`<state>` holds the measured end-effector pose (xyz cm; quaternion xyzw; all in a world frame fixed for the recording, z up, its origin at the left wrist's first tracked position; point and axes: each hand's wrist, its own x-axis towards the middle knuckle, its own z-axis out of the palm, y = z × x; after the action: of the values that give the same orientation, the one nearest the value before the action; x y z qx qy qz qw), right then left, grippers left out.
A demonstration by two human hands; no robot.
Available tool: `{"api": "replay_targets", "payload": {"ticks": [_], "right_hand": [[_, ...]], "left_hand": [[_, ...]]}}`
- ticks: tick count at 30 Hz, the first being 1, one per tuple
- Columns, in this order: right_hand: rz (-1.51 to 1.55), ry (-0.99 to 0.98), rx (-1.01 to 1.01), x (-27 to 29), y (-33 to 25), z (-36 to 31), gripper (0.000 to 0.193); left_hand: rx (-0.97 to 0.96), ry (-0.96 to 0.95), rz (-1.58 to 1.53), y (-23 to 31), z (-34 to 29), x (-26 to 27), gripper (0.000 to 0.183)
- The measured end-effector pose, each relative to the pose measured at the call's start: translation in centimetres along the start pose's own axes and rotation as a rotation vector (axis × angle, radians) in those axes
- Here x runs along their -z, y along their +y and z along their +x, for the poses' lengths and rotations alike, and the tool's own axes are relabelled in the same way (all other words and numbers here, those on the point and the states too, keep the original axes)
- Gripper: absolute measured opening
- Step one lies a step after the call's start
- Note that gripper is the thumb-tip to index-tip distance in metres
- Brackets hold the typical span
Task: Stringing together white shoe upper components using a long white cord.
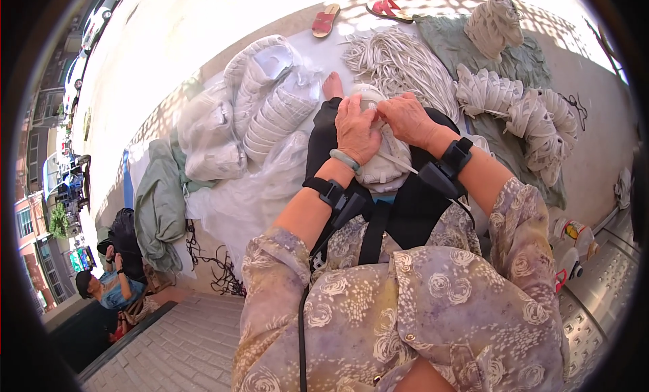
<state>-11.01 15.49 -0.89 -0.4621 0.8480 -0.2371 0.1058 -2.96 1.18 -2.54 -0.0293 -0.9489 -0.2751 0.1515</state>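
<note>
A white shoe upper (384, 167) lies across my lap between my knees, its toe end pointing away from me. My left hand (356, 130) grips its left side, fingers bent over the lacing area. From the right, my right hand (407, 119) pinches at the same spot, thumb and forefinger pressed together close to the left fingertips. A flat white shoelace (400, 155) trails from under the hands toward the lower right, over the upper. The fingertips hide the eyelets and the exact bit of lace being pinched.
Beyond my knees lies a heap of white laces (405, 64). Stacked white uppers in clear plastic (270, 114) sit left; more bundled uppers (541, 121) rest right on green cloth (534, 60). Red sandals (326, 21) stand at the far edge. A person (115, 284) sits lower left.
</note>
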Motion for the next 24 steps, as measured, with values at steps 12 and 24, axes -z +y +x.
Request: {"api": "replay_targets", "payload": {"ticks": [12, 24], "right_hand": [[0.263, 0.276, -0.009, -0.7, 1.0, -1.3, 0.006], [0.233, 0.272, -0.044, -2.1, 0.6, -1.9, 0.006]], "left_hand": [[0.103, -0.025, -0.124, -0.4, 0.4, -0.8, 0.01], [0.095, -0.054, -0.115, -0.8, 0.3, -0.6, 0.012]]}}
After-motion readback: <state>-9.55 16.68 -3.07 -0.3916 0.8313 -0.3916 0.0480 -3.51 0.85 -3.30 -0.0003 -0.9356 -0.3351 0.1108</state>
